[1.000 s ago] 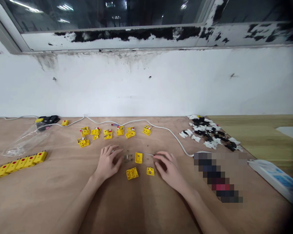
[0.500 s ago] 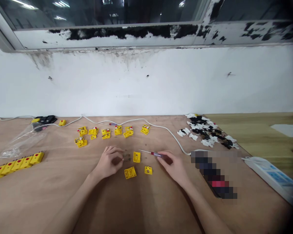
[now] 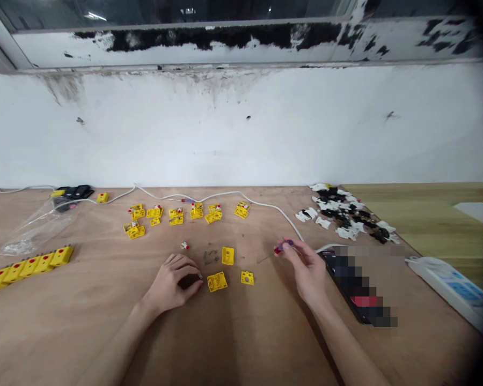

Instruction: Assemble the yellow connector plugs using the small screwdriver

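Note:
My right hand [image 3: 306, 265] is raised a little over the table, its fingers closed on the handle of a small screwdriver [image 3: 284, 246] whose thin blade points down and left. Curled on the tabletop, my left hand [image 3: 175, 281] pinches a tiny metal piece [image 3: 200, 276] at its fingertips. Beside it lie a yellow plastic shell half [image 3: 217, 281], another yellow shell [image 3: 227, 256] and a small yellow plate [image 3: 247, 277]. Several small metal pins or screws [image 3: 211, 257] are grouped between them. A red and white part [image 3: 184, 245] sits just beyond my left hand.
Opened yellow housings [image 3: 176, 216] with red and white parts stand in rows, near a second screwdriver [image 3: 188, 200]. Yellow plugs [image 3: 31, 266] line up at left, by a plastic bag [image 3: 36, 228]. At right are black and white pieces [image 3: 346, 214], a phone-like dark object [image 3: 352, 287] and a power strip [image 3: 451, 292].
My right hand has lifted the screwdriver and drawn it rightward, its blade now tipped downward. My left hand has moved slightly left and nearer, off the metal pieces, uncovering the red and white part.

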Demonstrator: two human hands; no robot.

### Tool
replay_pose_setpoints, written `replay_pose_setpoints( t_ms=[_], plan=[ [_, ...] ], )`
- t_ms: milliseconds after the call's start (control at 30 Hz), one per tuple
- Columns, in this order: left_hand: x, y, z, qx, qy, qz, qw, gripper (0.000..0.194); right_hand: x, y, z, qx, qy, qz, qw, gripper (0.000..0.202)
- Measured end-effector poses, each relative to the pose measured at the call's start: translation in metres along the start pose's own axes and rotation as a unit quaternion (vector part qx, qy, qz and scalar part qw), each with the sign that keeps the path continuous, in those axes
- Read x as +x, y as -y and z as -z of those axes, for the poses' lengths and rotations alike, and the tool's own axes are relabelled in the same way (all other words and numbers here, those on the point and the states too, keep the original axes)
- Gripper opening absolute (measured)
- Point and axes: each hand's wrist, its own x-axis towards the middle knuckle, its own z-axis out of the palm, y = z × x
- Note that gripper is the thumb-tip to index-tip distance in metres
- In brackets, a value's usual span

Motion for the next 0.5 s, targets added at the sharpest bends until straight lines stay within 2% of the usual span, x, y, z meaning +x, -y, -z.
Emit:
replay_pose_setpoints(
  t_ms=[133, 267, 367, 500],
  plan=[
    [-0.001, 0.0, -0.002, 0.055, -0.013, 0.024, 0.998, 0.02, -0.001, 0.002, 0.0, -0.004, -0.002, 0.0, 1.0, 0.034],
    [-0.003, 0.001, -0.006, 0.089, -0.009, 0.046, 0.995, 0.018, -0.006, 0.005, -0.005, 0.028, -0.017, 0.01, 0.999, 0.032],
    [-0.003, 0.002, -0.008, 0.076, -0.009, 0.045, 0.996, 0.015, -0.013, 0.009, -0.019, 0.067, -0.01, 0.01, 0.998, 0.032],
    [-0.004, 0.005, -0.009, 0.058, -0.011, 0.049, 0.997, 0.015, -0.02, 0.017, -0.052, 0.076, 0.048, -0.014, 0.996, 0.031]
  ],
)
